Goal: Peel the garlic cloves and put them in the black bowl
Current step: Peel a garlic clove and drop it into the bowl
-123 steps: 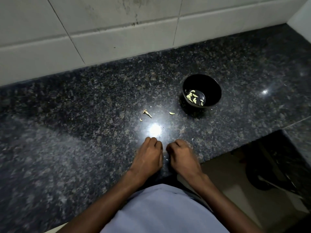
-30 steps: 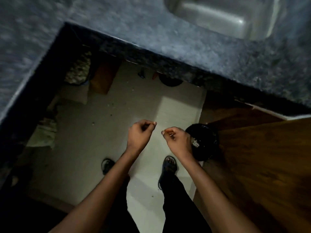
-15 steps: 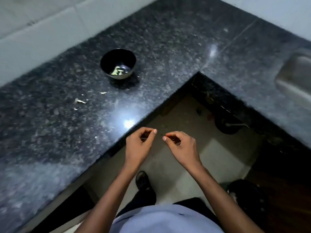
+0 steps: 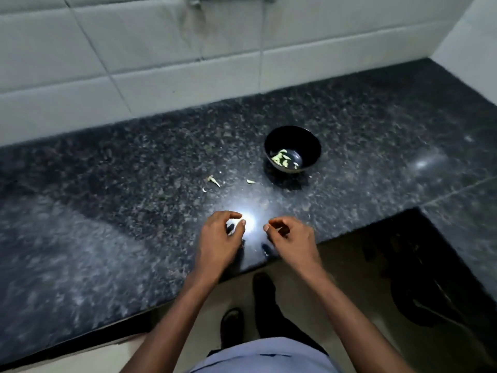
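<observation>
hands [image 4: 219, 239] back over counter [image 4: 107, 211]

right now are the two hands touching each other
Apart. The head view shows a clear gap between the left hand and the right hand, with the bright glare on the counter visible between their fingertips.

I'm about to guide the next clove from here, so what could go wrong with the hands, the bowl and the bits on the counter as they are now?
1. Both hands, left hand and right hand, work at the counter edge; a slipped clove would likely fall to the floor.
2. Glare between the hands hides what they pinch, so grip is hard to judge.
3. Loose scraps near the black bowl could get swept in.
</observation>
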